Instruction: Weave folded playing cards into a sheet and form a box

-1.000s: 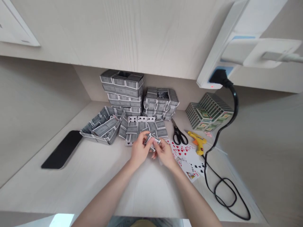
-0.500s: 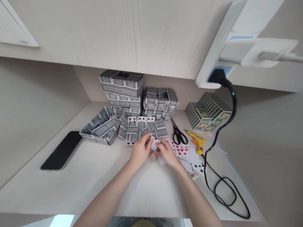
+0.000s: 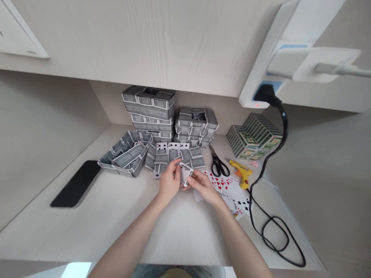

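Between my two hands is a small piece of folded playing card (image 3: 184,174), its white face up and its edges bent upward. My left hand (image 3: 170,179) grips its left side, and my right hand (image 3: 202,185) pinches its right side with thumb and fingers. Just beyond the hands lie flat panels of woven grey card backs (image 3: 174,156), with card faces showing along the far edge. Loose playing cards (image 3: 228,187) are spread under and to the right of my right hand.
A woven card tray (image 3: 133,170) and a black phone (image 3: 75,184) sit left. Card boxes (image 3: 153,110) are stacked behind, beside another stack (image 3: 197,125). Scissors (image 3: 219,166), a yellow glue gun (image 3: 242,173), green card blocks (image 3: 252,139) and a looped black cable (image 3: 275,220) are right.
The card piece has been tilted and turned between my hands, and its folded edges now stand up. My left fingers have shifted along its far side.
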Action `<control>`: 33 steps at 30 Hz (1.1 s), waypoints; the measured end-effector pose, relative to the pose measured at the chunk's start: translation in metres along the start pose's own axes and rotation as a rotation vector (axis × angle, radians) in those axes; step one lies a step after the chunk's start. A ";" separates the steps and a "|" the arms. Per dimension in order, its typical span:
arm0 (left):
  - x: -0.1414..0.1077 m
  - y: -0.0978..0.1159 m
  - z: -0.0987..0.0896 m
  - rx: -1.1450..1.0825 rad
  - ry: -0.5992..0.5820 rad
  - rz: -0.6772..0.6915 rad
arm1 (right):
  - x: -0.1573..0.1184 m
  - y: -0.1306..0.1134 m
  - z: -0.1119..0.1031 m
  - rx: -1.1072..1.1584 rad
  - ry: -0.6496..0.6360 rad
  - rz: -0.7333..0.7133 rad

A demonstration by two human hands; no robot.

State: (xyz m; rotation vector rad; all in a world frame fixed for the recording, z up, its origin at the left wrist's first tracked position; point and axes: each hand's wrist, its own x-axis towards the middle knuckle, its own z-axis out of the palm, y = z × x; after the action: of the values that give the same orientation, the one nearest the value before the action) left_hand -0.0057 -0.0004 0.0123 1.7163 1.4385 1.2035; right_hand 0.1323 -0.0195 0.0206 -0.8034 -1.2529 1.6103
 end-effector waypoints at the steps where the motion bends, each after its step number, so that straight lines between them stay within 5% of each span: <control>1: 0.000 0.000 0.001 -0.021 -0.012 -0.003 | 0.001 0.000 -0.001 0.025 0.003 -0.006; 12: 0.001 0.002 -0.001 0.019 -0.054 0.466 | 0.002 0.002 -0.005 0.101 0.030 0.084; 17: 0.001 -0.002 -0.002 0.085 0.027 0.420 | 0.002 0.001 -0.001 0.242 0.034 0.141; 24: 0.009 -0.013 -0.004 0.111 0.271 0.143 | 0.003 0.001 -0.006 0.332 0.114 0.105; 33: 0.006 -0.006 -0.001 0.054 0.166 0.099 | 0.005 0.000 -0.010 0.348 0.152 0.028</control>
State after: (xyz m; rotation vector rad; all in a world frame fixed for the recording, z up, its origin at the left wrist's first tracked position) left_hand -0.0092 0.0065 0.0094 1.7773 1.5090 1.4006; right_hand 0.1399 -0.0113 0.0181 -0.7089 -0.8268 1.6944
